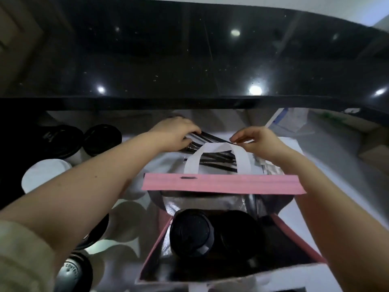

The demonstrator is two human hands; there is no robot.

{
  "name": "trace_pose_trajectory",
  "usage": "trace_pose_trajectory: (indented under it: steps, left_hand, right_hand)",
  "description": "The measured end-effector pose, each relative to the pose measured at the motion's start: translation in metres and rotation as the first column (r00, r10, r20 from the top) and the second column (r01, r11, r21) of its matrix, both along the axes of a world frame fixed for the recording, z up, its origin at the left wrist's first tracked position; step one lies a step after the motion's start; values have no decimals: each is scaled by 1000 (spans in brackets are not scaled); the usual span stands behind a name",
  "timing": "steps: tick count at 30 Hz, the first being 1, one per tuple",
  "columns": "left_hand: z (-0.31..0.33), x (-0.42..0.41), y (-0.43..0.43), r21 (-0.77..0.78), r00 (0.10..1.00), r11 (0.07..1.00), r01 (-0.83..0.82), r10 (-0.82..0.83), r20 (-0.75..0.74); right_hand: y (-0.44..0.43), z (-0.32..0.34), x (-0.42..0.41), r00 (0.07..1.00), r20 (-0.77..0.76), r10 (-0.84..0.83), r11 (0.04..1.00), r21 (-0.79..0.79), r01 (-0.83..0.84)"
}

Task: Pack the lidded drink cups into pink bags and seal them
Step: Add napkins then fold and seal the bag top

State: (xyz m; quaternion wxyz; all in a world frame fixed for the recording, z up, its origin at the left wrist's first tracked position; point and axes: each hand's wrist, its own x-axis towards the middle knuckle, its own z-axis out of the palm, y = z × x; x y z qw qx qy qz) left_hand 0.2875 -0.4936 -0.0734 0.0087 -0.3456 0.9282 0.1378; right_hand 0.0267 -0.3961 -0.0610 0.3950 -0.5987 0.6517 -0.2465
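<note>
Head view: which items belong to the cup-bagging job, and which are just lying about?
Job: pink bag; two lidded cups inside it; more lidded cups at left; black straws, held by left hand and right hand.
Lying about: blue-and-white packet at far right; black counter behind.

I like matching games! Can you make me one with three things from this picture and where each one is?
Things:
1 pink bag
2 black straws
3 white-lidded cup

Places:
a under the left hand
b left of the left forearm
c between both arms, with two black-lidded cups inside

Pairs: 1-c, 2-a, 3-b.
</note>
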Motion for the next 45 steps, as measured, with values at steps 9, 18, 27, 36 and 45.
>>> trace_pose_trajectory:
  steps: [9,18,27,36,45]
  left_hand:
    - [-43,-27,-28,123,992,987,-100,90,85]
    - [-70,-38,-35,51,988,989,-137,133,74]
    - [-61,-33,-28,82,981,978,-192,190,32]
    - [-34,-15,1,23,989,989,-146,147,-29]
    - [5,19,26,-89,980,978,-191,184,-75]
  right_hand:
    - [-56,-68,2,919,-343,197,980,75,-182]
    - [-74,-100,16,852,-513,103,990,-30,-138]
    - [-80,-95,21,877,-456,150,985,-3,-170]
    - [-52,-59,15,888,-443,126,984,-61,-170]
    - [-24,-13,9,835,-549,37,966,-193,-171]
